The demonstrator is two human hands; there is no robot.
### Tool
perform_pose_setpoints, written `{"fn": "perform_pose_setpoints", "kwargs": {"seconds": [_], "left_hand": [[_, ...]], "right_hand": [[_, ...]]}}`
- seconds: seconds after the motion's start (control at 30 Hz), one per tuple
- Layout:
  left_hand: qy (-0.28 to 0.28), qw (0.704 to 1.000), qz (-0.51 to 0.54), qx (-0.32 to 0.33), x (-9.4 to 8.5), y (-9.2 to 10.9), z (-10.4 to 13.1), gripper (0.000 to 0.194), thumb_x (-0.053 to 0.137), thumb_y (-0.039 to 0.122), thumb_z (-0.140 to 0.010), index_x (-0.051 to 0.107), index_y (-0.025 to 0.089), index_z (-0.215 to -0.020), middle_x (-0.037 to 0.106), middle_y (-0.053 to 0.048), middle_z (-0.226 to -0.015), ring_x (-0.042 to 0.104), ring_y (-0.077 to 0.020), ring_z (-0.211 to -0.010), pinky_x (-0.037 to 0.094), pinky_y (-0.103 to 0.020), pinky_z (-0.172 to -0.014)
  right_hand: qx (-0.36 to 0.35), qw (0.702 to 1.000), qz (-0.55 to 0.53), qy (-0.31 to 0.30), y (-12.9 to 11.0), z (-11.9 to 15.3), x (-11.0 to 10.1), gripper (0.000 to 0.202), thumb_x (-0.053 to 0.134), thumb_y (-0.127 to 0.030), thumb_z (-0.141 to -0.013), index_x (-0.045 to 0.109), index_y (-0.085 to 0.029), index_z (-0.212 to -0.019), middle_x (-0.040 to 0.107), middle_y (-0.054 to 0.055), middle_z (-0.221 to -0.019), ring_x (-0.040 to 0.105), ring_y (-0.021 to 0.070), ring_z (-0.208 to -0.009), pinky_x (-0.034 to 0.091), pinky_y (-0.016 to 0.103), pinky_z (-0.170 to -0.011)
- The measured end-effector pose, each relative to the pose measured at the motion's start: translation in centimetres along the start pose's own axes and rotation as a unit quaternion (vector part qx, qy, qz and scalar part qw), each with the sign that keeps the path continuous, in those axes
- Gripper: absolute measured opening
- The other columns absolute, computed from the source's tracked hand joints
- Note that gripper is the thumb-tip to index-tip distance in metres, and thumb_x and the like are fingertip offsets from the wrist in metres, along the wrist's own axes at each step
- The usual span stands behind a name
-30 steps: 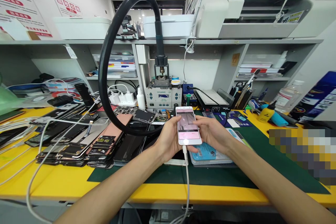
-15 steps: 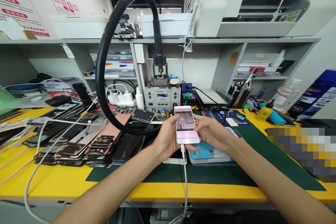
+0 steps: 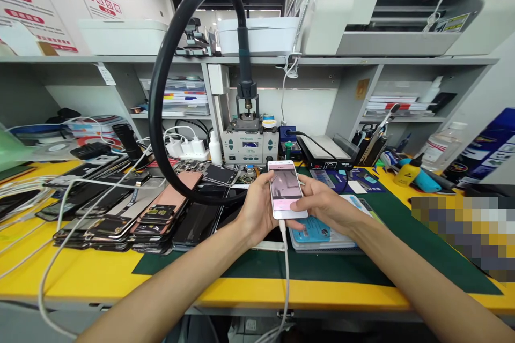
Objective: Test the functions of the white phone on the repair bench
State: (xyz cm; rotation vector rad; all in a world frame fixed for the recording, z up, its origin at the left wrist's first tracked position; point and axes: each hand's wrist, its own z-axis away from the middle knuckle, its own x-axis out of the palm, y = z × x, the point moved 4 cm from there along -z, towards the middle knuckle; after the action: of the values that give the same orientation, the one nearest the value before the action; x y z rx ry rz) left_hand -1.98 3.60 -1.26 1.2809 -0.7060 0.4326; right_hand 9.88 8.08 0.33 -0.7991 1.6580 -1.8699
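Note:
A white phone [image 3: 286, 187] with a lit screen is held upright above the green mat. My left hand [image 3: 256, 209] is wrapped round its left side and back, closed on it. My right hand [image 3: 325, 201] is at the phone's right side, its thumb over the lower part of the screen and its other fingers partly behind the phone. A white cable [image 3: 285, 257] is plugged into the phone's bottom edge and hangs down over the table's front. Beneath the hands, a blue and white package [image 3: 317, 233] lies on the mat.
Stacks of phone parts [image 3: 156, 220] cover the left side. A thick black hose [image 3: 155, 102] arches over them to a grey soldering station [image 3: 251, 147]. A green mat [image 3: 346, 268] lies on the yellow table [image 3: 241, 292]. Bottles [image 3: 440, 144] stand at the right.
My right thumb has moved left and down onto the lower part of the screen. The camera view has shifted slightly. My left hand still holds the phone.

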Motion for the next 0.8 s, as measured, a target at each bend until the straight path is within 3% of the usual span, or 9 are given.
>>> {"fn": "perform_pose_setpoints", "kwargs": {"seconds": [0.2,0.33,0.8], "left_hand": [[-0.002,1.000,0.006,0.014,0.32,0.07,0.20,0.054,0.037,0.047,-0.097,0.059,0.010,-0.130,0.069,-0.017,-0.100,0.069,-0.0266,-0.079,0.061,-0.037,-0.052],[-0.009,1.000,0.005,0.013,0.33,0.03,0.20,0.054,0.036,0.047,-0.097,0.059,0.011,-0.130,0.069,-0.017,-0.101,0.069,-0.0276,-0.080,0.061,-0.039,-0.051],[-0.025,1.000,0.011,-0.004,0.09,-0.13,0.01,0.055,0.034,0.047,-0.098,0.058,0.008,-0.129,0.069,-0.018,-0.101,0.069,-0.0282,-0.082,0.062,-0.039,-0.054]], "right_hand": [[-0.030,0.998,0.038,0.047,0.51,-0.24,0.04,0.063,0.079,-0.018,-0.064,0.052,-0.020,-0.120,0.065,0.003,-0.092,0.060,0.0188,-0.077,0.042,0.029,-0.064],[-0.014,0.999,0.033,0.035,0.47,-0.16,0.03,0.058,0.075,-0.018,-0.065,0.054,-0.020,-0.119,0.064,0.001,-0.083,0.058,0.0169,-0.064,0.038,0.028,-0.056],[0.008,1.000,0.004,0.027,0.29,-0.19,-0.15,0.065,0.071,-0.015,-0.061,0.053,-0.020,-0.123,0.065,0.002,-0.083,0.058,0.0165,-0.061,0.038,0.028,-0.055]]}}
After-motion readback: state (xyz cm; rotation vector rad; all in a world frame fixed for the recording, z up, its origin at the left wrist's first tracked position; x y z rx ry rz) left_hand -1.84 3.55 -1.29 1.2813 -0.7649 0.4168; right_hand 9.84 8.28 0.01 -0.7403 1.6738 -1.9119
